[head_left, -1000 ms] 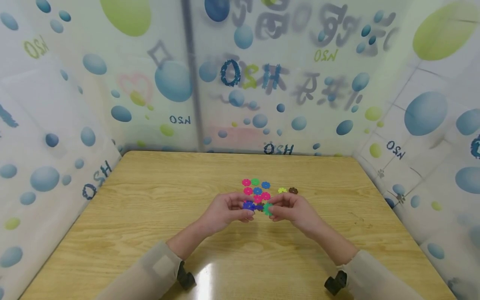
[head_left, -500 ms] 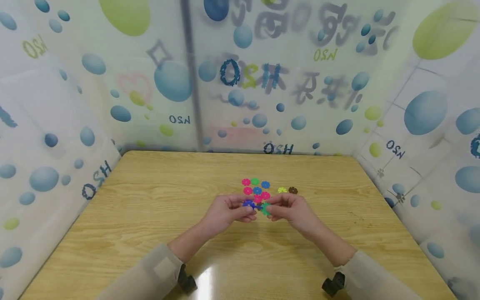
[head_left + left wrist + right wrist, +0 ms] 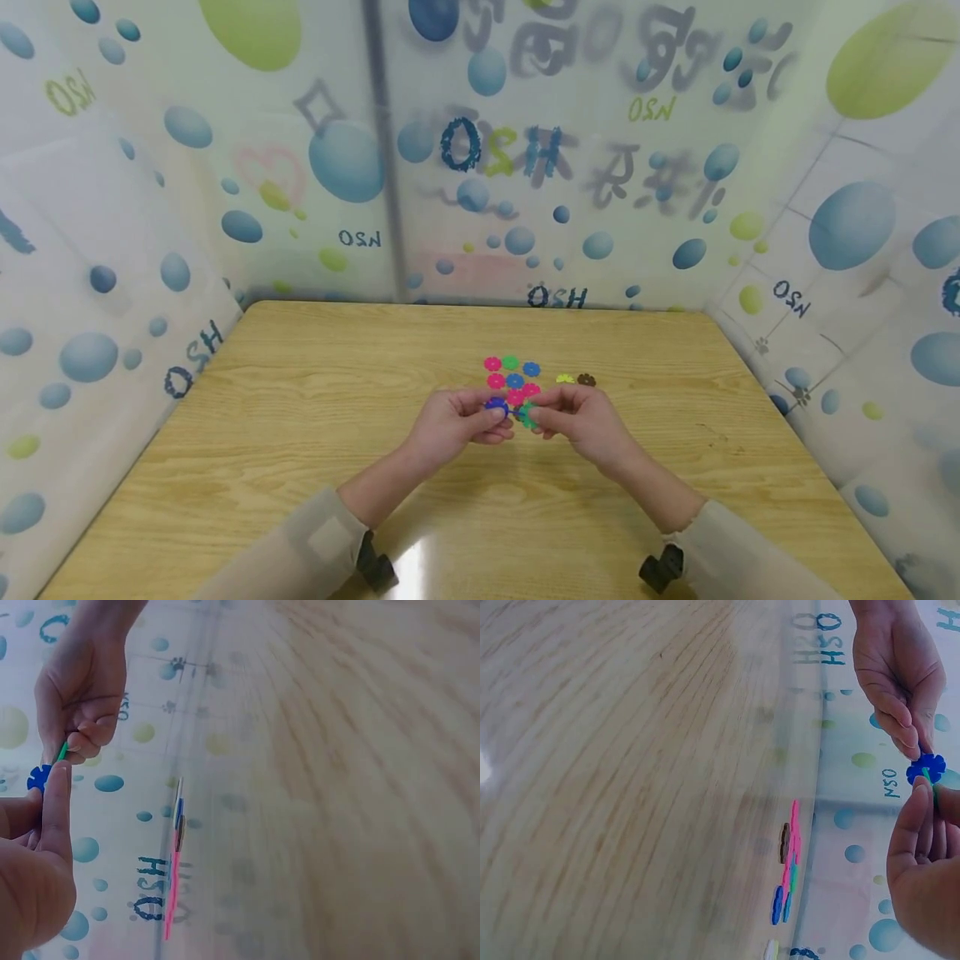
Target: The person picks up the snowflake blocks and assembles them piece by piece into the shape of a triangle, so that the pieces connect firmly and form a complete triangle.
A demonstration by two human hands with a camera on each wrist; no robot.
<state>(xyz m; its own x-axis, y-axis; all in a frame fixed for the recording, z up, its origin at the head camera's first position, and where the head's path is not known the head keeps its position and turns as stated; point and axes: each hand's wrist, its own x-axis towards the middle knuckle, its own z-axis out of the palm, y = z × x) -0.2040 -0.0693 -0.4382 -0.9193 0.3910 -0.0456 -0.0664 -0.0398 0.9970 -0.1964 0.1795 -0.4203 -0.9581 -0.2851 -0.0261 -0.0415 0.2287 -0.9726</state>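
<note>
Above the table's middle, my left hand (image 3: 448,427) pinches a dark blue flower-shaped plastic disc (image 3: 496,405) between thumb and fingers. Facing it, my right hand (image 3: 589,419) pinches a green flower disc (image 3: 528,414) by its edge. A second dark blue disc (image 3: 927,769), seen flat-on in the right wrist view, stands between the two hands. There the green disc (image 3: 934,795), edge-on, meets it at its slot. The blue pieces look joined in the head view, though fingers hide part of them. How deep the green disc sits in the slot I cannot tell.
Just beyond my hands lie loose flower discs on the wooden table (image 3: 300,383): several pink (image 3: 492,364), a green one (image 3: 510,362) and two blue (image 3: 531,369). A yellow disc (image 3: 565,379) and a brown disc (image 3: 587,381) lie to the right. Printed curtains surround the table.
My right hand has moved slightly left, bringing the green disc closer to the blue ones. My left hand has shifted very little. The loose discs have stayed put.
</note>
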